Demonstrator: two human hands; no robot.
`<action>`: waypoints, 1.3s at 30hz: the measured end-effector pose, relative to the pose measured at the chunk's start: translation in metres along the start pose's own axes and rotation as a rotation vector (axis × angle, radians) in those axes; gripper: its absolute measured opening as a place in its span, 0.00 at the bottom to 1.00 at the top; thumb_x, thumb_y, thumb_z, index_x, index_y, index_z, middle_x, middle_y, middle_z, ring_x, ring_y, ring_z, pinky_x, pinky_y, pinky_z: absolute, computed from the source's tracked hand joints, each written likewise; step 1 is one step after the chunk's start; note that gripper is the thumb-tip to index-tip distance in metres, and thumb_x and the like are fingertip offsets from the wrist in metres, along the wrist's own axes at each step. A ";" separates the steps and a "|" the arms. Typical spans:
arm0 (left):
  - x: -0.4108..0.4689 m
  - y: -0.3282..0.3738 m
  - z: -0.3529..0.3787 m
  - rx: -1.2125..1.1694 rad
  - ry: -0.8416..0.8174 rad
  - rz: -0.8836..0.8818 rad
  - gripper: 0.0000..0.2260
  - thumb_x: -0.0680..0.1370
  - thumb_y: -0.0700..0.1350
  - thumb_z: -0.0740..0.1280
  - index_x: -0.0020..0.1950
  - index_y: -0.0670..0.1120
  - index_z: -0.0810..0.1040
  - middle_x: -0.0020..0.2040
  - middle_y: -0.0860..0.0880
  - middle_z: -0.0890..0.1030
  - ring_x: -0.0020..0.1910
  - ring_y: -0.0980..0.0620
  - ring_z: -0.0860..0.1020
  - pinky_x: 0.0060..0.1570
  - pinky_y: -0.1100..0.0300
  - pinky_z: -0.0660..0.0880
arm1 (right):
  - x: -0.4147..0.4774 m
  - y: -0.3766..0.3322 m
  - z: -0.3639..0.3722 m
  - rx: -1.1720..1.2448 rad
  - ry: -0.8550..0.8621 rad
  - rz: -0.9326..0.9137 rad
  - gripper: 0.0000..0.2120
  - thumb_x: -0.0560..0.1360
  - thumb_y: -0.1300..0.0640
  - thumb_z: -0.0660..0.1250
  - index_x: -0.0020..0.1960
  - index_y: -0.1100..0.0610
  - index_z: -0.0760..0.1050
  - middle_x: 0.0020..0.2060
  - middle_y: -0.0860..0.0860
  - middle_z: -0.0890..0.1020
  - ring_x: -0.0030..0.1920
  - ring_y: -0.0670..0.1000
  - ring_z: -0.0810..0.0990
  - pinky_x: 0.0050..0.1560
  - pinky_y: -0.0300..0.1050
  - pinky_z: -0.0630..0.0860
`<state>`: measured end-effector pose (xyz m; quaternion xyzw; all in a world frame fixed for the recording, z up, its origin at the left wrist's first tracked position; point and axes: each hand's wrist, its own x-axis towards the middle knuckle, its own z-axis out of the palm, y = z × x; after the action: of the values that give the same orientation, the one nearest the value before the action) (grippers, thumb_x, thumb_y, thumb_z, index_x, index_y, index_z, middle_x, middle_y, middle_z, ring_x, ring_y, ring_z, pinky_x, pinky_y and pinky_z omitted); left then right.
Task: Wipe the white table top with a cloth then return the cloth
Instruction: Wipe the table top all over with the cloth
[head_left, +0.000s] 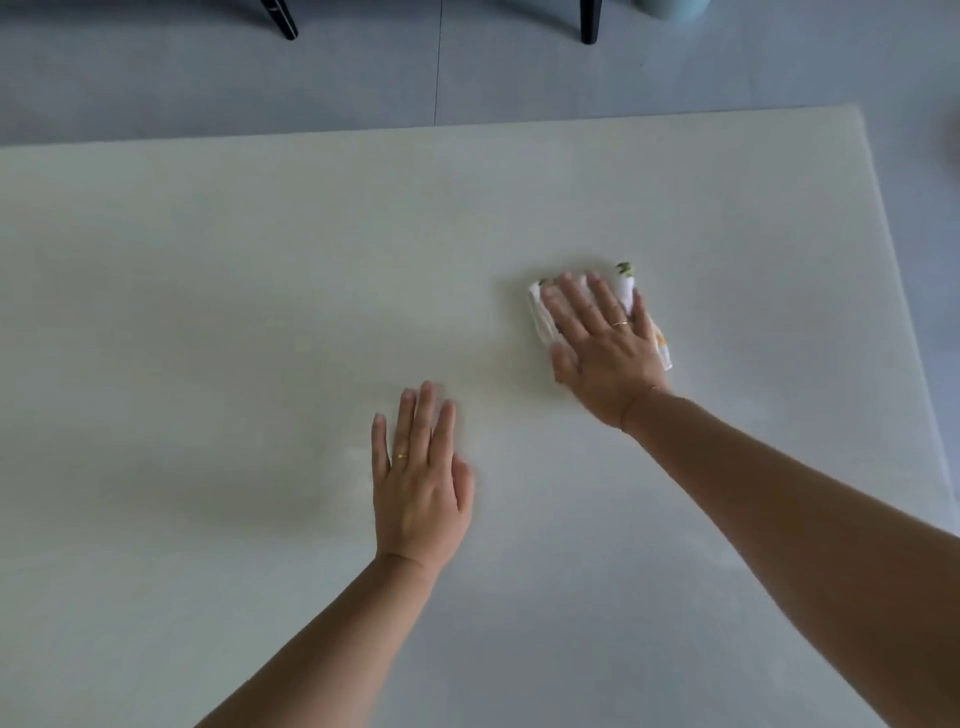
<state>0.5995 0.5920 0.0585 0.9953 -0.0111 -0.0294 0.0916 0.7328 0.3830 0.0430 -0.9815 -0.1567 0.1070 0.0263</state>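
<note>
Fingers (608, 301) of my right hand (608, 358) lie straight, pressing the folded white printed cloth (539, 312) beneath them onto the white table top (260, 260); soft and light, I judge, best pinched at its edge.

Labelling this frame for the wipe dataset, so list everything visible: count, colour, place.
table top: 1, white, fills most of the view
cloth: 1, white with green and orange print, folded, on the table right of centre, under the right hand
furniture legs: 2, black, on the floor beyond the table's far edge
rounded object: 1, pale blue-green, top edge of the view, cut off, so I can't tell what it is
floor: grey tiles, beyond and to the right of the table
rings: 2, gold, one on each hand
left hand: 1, flat on the bare table, near centre
right hand: 1, fingers straight, pressing on the cloth
</note>
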 end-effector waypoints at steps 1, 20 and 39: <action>0.016 0.002 -0.002 -0.005 0.002 0.000 0.23 0.76 0.44 0.54 0.70 0.40 0.70 0.74 0.41 0.65 0.74 0.41 0.63 0.73 0.42 0.52 | 0.008 0.000 -0.002 0.059 0.008 0.160 0.28 0.78 0.45 0.44 0.76 0.43 0.40 0.77 0.45 0.46 0.77 0.50 0.41 0.74 0.58 0.37; 0.116 0.012 0.018 0.032 -0.055 -0.116 0.28 0.80 0.53 0.45 0.77 0.41 0.54 0.78 0.43 0.55 0.77 0.46 0.53 0.75 0.48 0.51 | 0.046 -0.055 -0.004 0.054 -0.035 -0.092 0.30 0.76 0.45 0.40 0.76 0.44 0.40 0.77 0.46 0.45 0.76 0.54 0.40 0.72 0.59 0.34; 0.115 0.013 0.012 -0.033 -0.023 -0.098 0.28 0.77 0.50 0.54 0.75 0.39 0.61 0.76 0.41 0.60 0.76 0.44 0.58 0.74 0.48 0.54 | 0.148 0.028 -0.029 0.126 0.049 0.218 0.27 0.79 0.48 0.47 0.77 0.44 0.44 0.77 0.46 0.49 0.77 0.51 0.44 0.73 0.59 0.38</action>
<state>0.7135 0.5738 0.0421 0.9926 0.0372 -0.0455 0.1061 0.8851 0.4018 0.0395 -0.9914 -0.0412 0.0947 0.0801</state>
